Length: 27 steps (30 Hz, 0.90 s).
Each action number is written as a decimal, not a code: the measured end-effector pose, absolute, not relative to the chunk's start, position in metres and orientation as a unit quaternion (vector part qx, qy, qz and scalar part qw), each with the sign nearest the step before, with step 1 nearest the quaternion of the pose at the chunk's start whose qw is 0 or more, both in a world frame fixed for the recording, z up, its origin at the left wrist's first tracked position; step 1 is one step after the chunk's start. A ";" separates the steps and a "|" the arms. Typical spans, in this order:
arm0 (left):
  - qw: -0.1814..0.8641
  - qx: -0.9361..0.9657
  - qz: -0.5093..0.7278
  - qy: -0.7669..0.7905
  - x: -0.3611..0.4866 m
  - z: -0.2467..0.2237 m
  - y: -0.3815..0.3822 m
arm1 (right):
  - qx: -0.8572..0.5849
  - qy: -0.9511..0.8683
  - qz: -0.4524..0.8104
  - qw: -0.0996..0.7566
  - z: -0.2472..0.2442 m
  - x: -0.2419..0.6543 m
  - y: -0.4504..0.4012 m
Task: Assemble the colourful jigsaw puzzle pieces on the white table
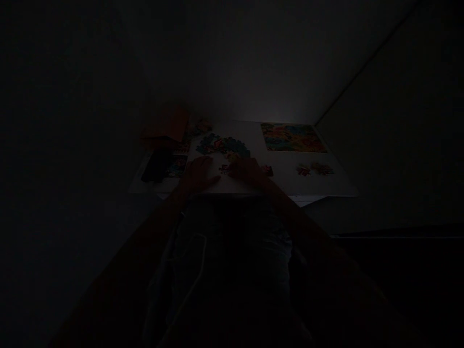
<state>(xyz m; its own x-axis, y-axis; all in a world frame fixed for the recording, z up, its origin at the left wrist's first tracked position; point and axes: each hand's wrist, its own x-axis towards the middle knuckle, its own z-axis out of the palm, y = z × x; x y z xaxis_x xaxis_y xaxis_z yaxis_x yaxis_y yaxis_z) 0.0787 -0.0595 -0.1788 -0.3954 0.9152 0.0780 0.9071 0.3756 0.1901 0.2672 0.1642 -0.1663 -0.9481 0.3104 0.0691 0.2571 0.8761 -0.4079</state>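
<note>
The picture is very dark. On the white table, a few jigsaw puzzle pieces (224, 169) lie between my two hands. My right hand (247, 170) bends over their right side, its fingers drawn together on a puzzle piece at the edge, most of which they hide. To the left, my left hand (198, 175) rests on the tabletop with thumb and fingers apart, holding nothing. Just beyond both hands spreads a heap of loose puzzle pieces (225, 145) in green, red and yellow. Another reddish piece (267, 170) shows beside my right wrist.
A colourful picture sheet (293, 137) lies at the table's back right, with small groups of pieces (313, 169) in front of it. At the left are an orange box-like object (166, 126) and a dark object (157, 166). The white table (239, 187) meets a wall behind.
</note>
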 end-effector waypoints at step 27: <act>0.023 0.528 0.122 0.840 0.059 -0.187 -0.050 | -0.456 -0.846 0.122 0.248 -0.173 0.493 0.306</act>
